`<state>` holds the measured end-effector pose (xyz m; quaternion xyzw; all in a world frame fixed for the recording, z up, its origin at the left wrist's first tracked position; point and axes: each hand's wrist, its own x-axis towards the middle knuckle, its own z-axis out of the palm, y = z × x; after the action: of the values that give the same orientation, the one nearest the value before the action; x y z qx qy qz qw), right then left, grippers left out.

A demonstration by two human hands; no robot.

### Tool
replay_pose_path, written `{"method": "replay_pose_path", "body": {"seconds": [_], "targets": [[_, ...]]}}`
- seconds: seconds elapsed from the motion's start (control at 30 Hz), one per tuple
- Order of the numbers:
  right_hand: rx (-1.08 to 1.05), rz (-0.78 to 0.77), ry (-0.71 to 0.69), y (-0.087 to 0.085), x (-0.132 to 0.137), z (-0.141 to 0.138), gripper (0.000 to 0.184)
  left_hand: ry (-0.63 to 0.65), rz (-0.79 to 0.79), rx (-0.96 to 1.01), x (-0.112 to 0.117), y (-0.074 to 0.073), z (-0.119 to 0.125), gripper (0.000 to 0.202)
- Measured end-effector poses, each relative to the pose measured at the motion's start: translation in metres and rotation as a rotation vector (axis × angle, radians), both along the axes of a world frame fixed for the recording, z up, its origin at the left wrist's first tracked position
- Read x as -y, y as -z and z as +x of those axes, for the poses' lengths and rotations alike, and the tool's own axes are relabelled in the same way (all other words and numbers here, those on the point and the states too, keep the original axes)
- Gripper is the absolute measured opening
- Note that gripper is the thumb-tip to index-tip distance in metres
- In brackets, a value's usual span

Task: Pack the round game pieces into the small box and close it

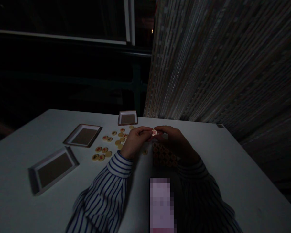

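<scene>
Between the fingertips of my left hand (137, 139) and my right hand (175, 139) is a round xiangqi piece (154, 132) with a red character facing up. Both hands pinch it, one from each side, above the table. Below my right hand sits a block of round red-marked shapes (163, 156), perhaps a printed box or stacked pieces; I cannot tell which in this dim light. Several loose xiangqi pieces (101, 158) lie left of my left hand, some showing red or dark characters, others plain. One more piece (145, 151) lies between my wrists.
A shallow box part (72, 156) stands at the left of the white table (87, 207). Behind it lies a lid-like tray (83, 125), and a smaller tray (128, 124) sits at the far edge. A lit, blurred-out phone-like rectangle (161, 207) is nearest me. A string curtain (196, 58) hangs behind.
</scene>
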<state>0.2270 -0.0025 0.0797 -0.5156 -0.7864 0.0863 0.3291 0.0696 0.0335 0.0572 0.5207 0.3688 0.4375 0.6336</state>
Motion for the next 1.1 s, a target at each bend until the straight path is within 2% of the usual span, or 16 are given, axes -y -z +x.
{"method": "replay_pose_path", "body": {"seconds": [0.27, 0.43, 0.77, 1.0, 1.1], "targets": [[0.142, 0.025, -0.006, 0.007, -0.005, 0.006, 0.022, -0.012, 0.083, -0.103, 0.0, 0.008, 0.005, 0.027], [0.23, -0.016, 0.02, 0.01, -0.007, 0.007, 0.024, -0.015, 0.092, -0.125, 0.0, 0.009, 0.005, 0.025], [0.311, -0.042, 0.024, 0.015, -0.01, 0.007, 0.025, -0.005, 0.138, -0.219, -0.004, 0.015, 0.004, 0.019], [0.382, -0.052, 0.035, 0.019, -0.01, 0.008, 0.026, 0.069, 0.18, -0.262, -0.006, 0.02, 0.004, 0.023], [0.399, -0.048, 0.046, 0.02, -0.009, 0.007, 0.027, 0.064, 0.221, -0.31, -0.007, 0.02, 0.002, 0.026]]}}
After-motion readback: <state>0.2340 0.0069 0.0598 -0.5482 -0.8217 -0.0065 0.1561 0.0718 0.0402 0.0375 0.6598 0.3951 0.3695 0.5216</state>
